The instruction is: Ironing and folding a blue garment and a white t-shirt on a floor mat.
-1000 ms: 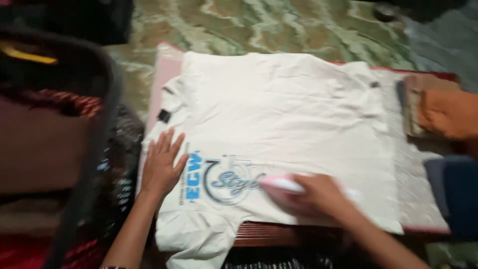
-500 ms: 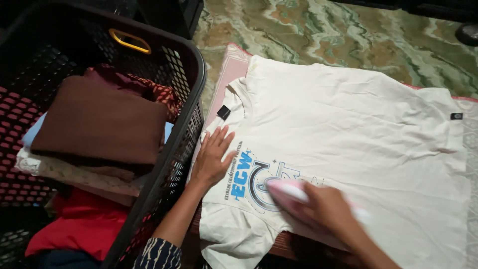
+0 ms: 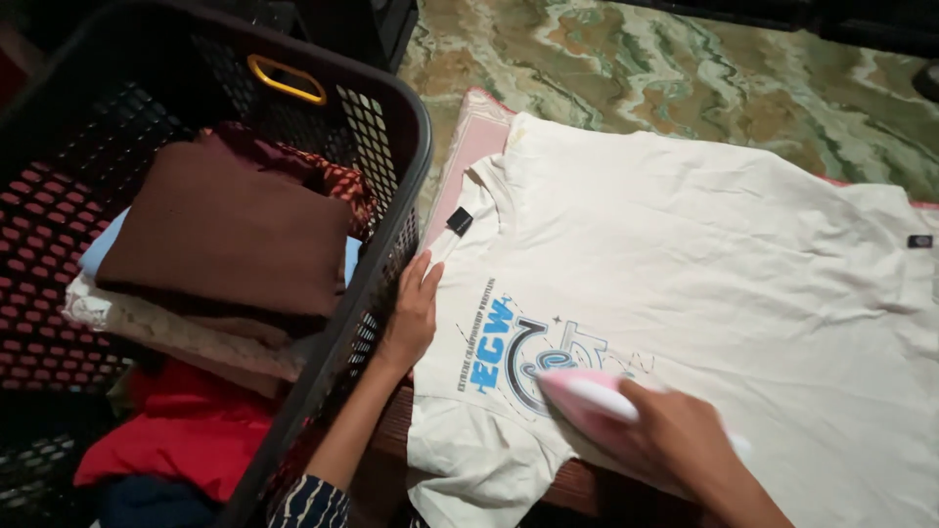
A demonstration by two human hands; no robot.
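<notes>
- Head view: a soft, creased cream T-shirt [image 3: 704,264] with a blue print is lying flat on the pink-edged pad [image 3: 468,161].
- The right hand [image 3: 675,440] is gripping a smooth pink-and-white iron [image 3: 587,396] over the print.
- The left hand [image 3: 413,315], fingers together, is pressing the shirt's edge beside the perforated dark plastic basket [image 3: 391,196] of folded clothes.

— Any labels on that cream T-shirt [image 3: 704,254]?

— Two small black square tags. One tag [image 3: 459,221] sits at the collar, near the shirt's left edge, tilted. The other tag [image 3: 919,241] lies at the far right edge.

— Any print?

— A blue-and-dark-grey chest graphic [image 3: 518,347] near the bottom-left corner, partly hidden under a pink iron [image 3: 587,396].
</notes>
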